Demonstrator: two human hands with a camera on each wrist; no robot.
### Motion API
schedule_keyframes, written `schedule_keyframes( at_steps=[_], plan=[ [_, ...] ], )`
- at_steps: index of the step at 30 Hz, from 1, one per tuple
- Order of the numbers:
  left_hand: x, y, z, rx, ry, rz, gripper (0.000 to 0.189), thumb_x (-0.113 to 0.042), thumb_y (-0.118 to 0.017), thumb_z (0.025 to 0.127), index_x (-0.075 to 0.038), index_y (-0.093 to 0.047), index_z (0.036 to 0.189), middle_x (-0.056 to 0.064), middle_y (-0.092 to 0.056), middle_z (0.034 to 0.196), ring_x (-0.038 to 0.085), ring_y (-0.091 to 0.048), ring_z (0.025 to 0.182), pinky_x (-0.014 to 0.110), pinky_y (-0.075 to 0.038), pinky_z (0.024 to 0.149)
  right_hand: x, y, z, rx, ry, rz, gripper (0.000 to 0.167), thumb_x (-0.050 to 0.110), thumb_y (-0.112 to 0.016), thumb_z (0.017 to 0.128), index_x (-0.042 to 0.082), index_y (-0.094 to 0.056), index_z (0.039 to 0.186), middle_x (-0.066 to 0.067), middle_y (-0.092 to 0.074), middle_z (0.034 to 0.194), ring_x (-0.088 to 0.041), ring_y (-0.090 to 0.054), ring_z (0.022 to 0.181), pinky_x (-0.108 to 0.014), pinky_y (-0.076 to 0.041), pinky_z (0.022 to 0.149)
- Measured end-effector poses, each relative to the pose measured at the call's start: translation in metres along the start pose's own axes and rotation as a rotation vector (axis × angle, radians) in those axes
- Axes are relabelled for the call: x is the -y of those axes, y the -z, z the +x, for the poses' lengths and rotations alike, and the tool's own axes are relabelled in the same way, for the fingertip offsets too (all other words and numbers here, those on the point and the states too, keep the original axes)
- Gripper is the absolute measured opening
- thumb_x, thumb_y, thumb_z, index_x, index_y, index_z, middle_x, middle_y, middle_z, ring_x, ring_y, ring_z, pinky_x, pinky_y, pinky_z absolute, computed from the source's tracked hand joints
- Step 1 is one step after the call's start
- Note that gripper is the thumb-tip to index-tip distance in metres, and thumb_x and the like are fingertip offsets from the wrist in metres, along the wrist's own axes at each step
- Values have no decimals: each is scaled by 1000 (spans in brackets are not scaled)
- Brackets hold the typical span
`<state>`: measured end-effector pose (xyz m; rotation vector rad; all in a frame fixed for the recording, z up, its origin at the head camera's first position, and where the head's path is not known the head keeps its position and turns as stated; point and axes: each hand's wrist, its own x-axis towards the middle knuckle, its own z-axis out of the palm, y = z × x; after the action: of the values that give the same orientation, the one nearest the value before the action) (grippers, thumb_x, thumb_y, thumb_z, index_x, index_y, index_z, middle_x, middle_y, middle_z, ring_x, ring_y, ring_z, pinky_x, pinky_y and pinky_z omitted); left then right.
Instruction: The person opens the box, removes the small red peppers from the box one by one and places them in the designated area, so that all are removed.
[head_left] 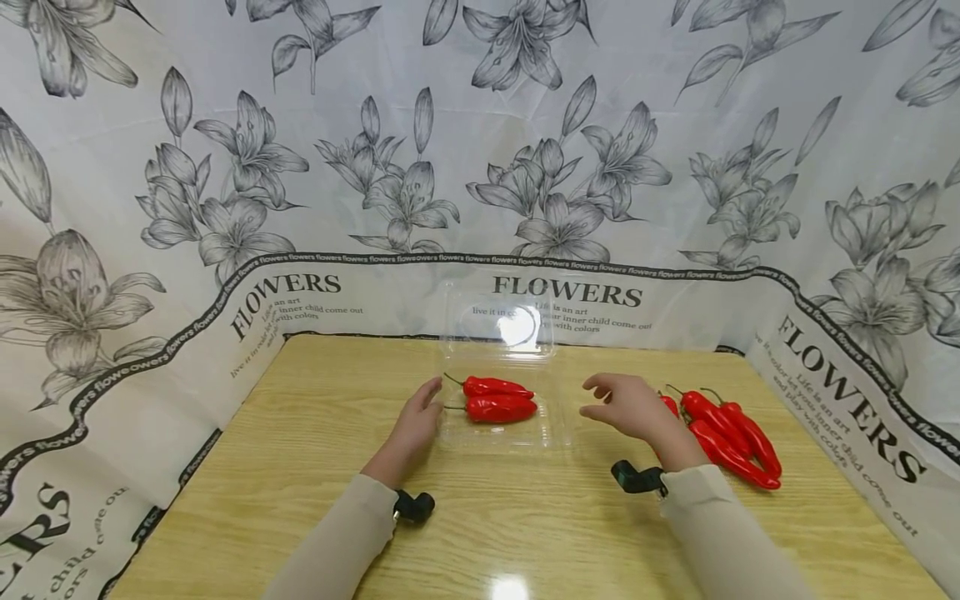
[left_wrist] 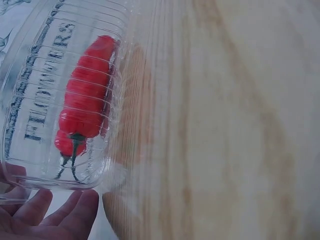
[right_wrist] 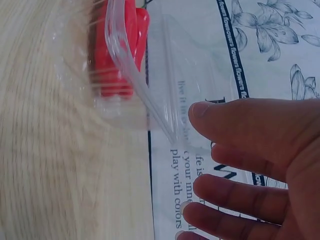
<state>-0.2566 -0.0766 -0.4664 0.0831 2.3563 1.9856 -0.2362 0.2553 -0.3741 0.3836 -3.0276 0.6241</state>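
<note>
A clear plastic clamshell box [head_left: 553, 427] lies on the table with its see-through lid [head_left: 468, 333] raised at the back. Two red peppers [head_left: 501, 408] lie side by side in it, stems to the left. My left hand [head_left: 417, 417] is at the box's left side; in the left wrist view its fingertips [left_wrist: 87, 200] are right at the box's end, fingers relaxed. To the right of the box, my right hand [head_left: 624, 406] hovers with loosely bent fingers and nothing in them. The right wrist view shows its thumb and fingers [right_wrist: 240, 192] apart, near the box's clear edge.
More red peppers [head_left: 731, 442] are heaped on the right of the wooden table [head_left: 330, 417], partly hidden behind my right hand and wrist. A flower-printed cloth [head_left: 405, 167] encloses the back and both sides. Each wrist carries a small black camera [head_left: 636, 477].
</note>
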Motion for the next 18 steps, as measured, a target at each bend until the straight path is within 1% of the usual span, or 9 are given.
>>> schedule_keyframes(
  at_steps=[4, 10, 18],
  plan=[
    [1, 0, 0, -2, 5, 2, 51, -13, -39, 102, -17, -31, 152, 5, -31, 158, 26, -19, 149, 49, -18, 120, 8, -4, 5, -5, 28, 2, 40, 31, -72, 85, 7, -65, 117, -17, -68, 109, -30, -63, 96, -44, -54, 78],
    [1, 0, 0, -5, 1, -6, 51, -14, -40, 102, -17, -32, 152, 4, -32, 158, 25, -20, 149, 48, -18, 120, 21, -12, 11, -31, 107, 27, 38, 29, -72, 85, 8, -66, 116, -12, -69, 107, -29, -63, 98, -47, -53, 85],
    [1, -1, 0, -14, 0, -1, 51, -13, -40, 102, -16, -32, 152, 5, -33, 158, 26, -20, 149, 49, -18, 120, 35, -24, 21, -9, 167, 65, 39, 27, -72, 85, 10, -66, 119, -11, -69, 114, -29, -62, 105, -49, -50, 91]
  ],
)
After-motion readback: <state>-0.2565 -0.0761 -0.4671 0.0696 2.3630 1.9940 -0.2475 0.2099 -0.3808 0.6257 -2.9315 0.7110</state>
